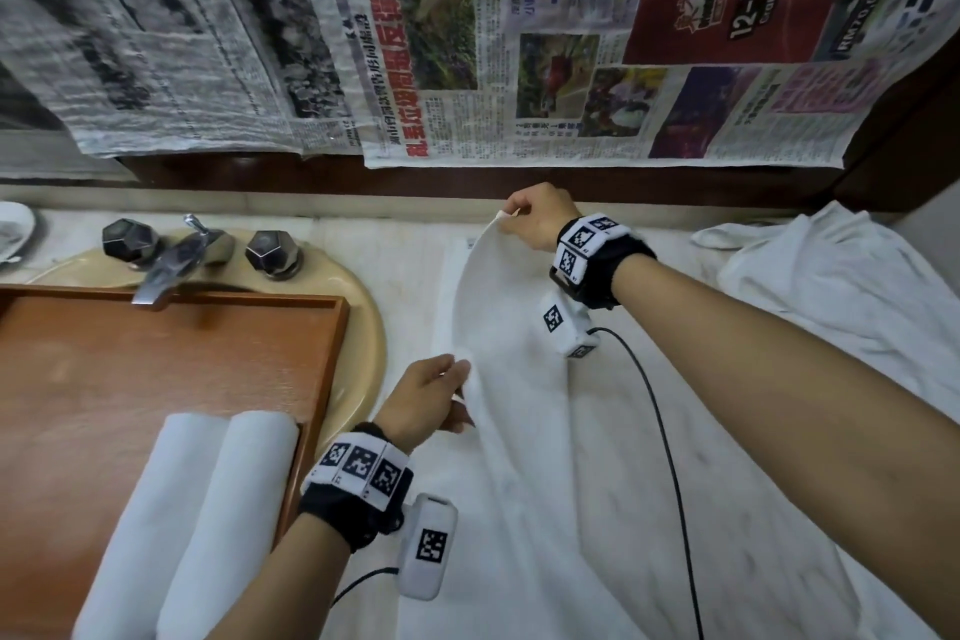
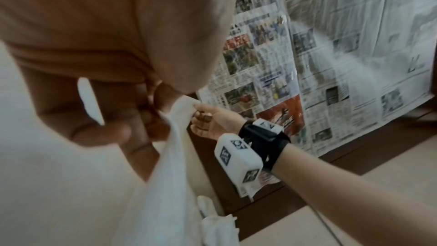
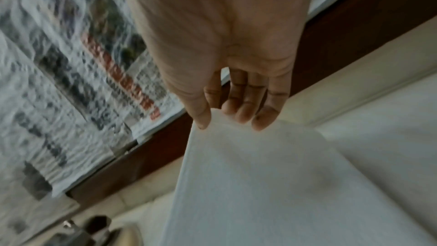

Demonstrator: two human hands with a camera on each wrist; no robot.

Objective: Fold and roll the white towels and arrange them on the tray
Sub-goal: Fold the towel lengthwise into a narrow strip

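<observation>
Both hands (image 1: 434, 398) (image 1: 540, 218) pinch towel (image 1: 519, 405) | marble counter (image 1: 623, 509) | newspapered wall (image 1: 467, 42)

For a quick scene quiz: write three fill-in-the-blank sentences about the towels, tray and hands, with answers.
1. The wooden tray holds ____ rolled towels.
2. The right hand pinches a corner of the ____ towel.
3. The left hand grips that towel's ____.

Answers: two; white; edge

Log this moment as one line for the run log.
step: folding towel | left hand: pinches near edge | right hand: pinches far corner, lifted | tray: two rolled towels | pile: waiting
</observation>
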